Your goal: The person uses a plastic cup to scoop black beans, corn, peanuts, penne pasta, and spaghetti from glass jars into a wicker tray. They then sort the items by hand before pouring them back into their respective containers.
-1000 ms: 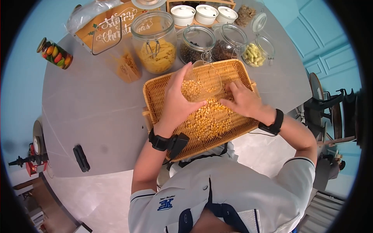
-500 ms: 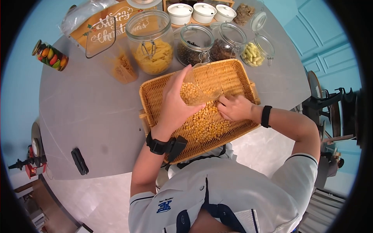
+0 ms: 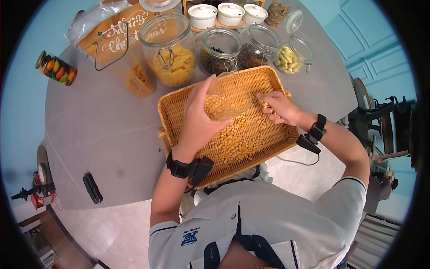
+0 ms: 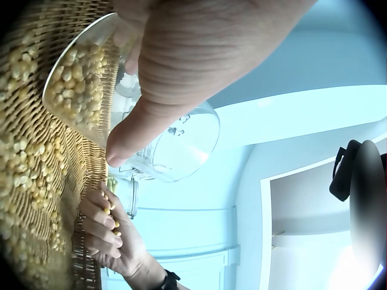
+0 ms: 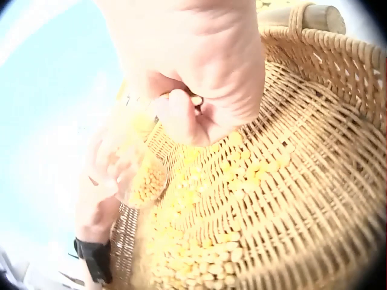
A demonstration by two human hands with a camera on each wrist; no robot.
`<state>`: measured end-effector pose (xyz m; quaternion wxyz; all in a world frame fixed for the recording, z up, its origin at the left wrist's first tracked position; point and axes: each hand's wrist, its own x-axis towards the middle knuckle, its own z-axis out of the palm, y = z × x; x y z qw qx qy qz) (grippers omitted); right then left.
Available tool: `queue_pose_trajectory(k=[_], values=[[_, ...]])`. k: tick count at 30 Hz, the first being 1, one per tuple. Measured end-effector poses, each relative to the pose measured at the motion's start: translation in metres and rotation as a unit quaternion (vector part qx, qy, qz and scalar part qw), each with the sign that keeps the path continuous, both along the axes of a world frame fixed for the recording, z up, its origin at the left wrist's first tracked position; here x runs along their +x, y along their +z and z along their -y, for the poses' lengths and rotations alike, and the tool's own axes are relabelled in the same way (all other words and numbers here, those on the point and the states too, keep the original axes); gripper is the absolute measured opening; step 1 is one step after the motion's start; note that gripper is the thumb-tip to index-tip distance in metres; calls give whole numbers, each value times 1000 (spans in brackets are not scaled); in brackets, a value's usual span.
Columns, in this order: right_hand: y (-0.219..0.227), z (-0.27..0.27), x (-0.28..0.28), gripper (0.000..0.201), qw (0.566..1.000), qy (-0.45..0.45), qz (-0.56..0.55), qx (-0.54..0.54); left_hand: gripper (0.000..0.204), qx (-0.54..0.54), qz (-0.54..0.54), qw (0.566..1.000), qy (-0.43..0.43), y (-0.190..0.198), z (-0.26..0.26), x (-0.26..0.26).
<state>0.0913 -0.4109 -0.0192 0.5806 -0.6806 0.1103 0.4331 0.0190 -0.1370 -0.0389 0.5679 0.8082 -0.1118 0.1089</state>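
My left hand (image 3: 193, 119) grips a clear container (image 3: 239, 85) by its side, thumb below and fingers above. The container lies tilted over the wicker basket (image 3: 176, 107), its mouth toward the right, with corn kernels (image 4: 75, 81) inside. Loose corn kernels (image 3: 242, 144) are spread over the basket's near half. Just right of the container's mouth, my right hand (image 3: 283, 109) is raised over the basket with its fingers curled round some corn kernels (image 3: 266, 106). In the right wrist view, a few kernels show between its curled fingers (image 5: 178, 118).
Behind the basket stand a jar of pasta (image 3: 172, 67), jars of dark contents (image 3: 218, 60), a small jar of pale yellow pieces (image 3: 288, 62) and white lidded pots (image 3: 201, 17). To the left are a tall clear container (image 3: 139, 80) and a black object (image 3: 92, 188) on the grey table (image 3: 103, 134).
My right hand has moved down to the kernels, gathered some, and lifted them right of the container's mouth. The left hand keeps holding the tilted container, nearly still.
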Motion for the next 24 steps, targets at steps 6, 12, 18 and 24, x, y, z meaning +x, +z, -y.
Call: queue_pose_trajectory(k=[6, 12, 18, 24], values=[[-11, -8, 14, 26, 967, -59, -175, 174, 101, -10, -2, 1000, 0, -1, 0, 0], [-17, -18, 20, 30, 959, -51, -170, 221, 100, -30, 15, 999, -5, -2, 1, 1], [-23, -21, 22, 37, 954, -59, -118, 269, 101, -27, 16, 1000, -6, -2, 0, 1], [-11, -28, 15, 50, 965, -90, -72, 235, 102, -27, 8, 1000, -6, -2, 1, 1]])
